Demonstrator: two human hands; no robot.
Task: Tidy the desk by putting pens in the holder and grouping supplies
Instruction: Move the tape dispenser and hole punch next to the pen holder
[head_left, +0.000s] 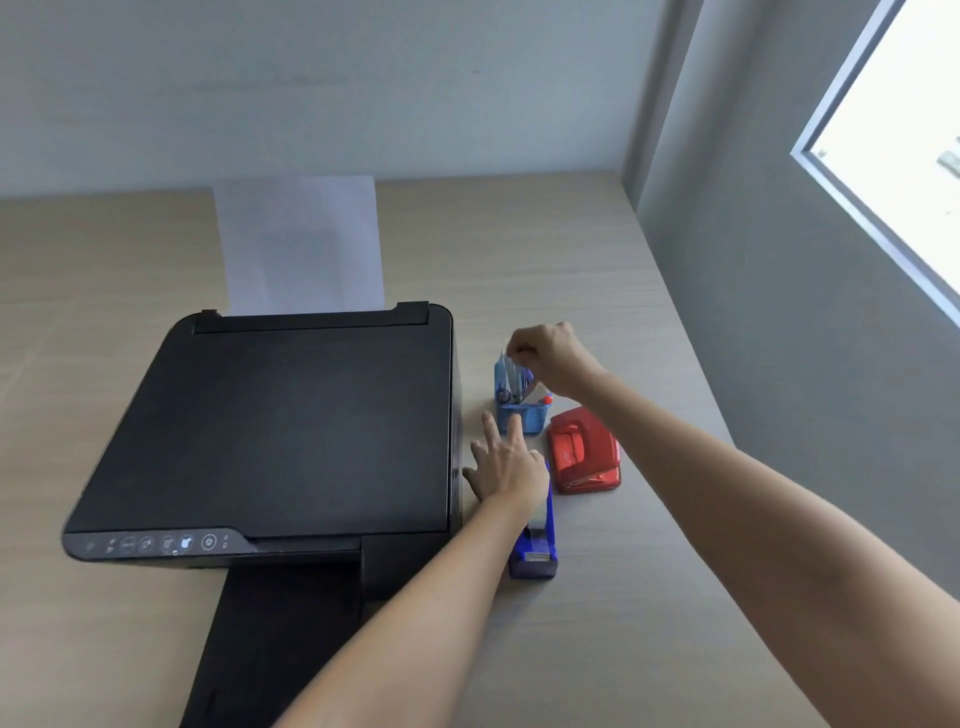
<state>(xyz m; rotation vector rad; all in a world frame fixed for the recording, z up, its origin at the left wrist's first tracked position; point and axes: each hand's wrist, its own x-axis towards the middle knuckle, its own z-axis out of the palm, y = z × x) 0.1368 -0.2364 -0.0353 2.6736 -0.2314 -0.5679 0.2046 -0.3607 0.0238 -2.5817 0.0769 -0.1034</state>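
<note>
A pale wood-grain table (545, 249) fills a grey-walled corner, a bright window (904, 130) at two o'clock and a black printer (280, 421) at nine o'clock. The right hand (550, 353) pinches the tops of pens (514, 371) standing in a blue mesh holder (524, 415) right of centre. The left hand (506, 462), fingers spread and holding nothing, rests beside the holder's base, above a blue tape dispenser (537, 551) and left of a red hole punch (584, 452).

**Count of things on the table**

One black printer (270, 431), one sheet of paper (301, 244), one blue mesh pen holder (524, 415), one red hole punch (584, 452), one blue tape dispenser (537, 545). Pens in the holder: several, too blurred to count. Two hands.
</note>
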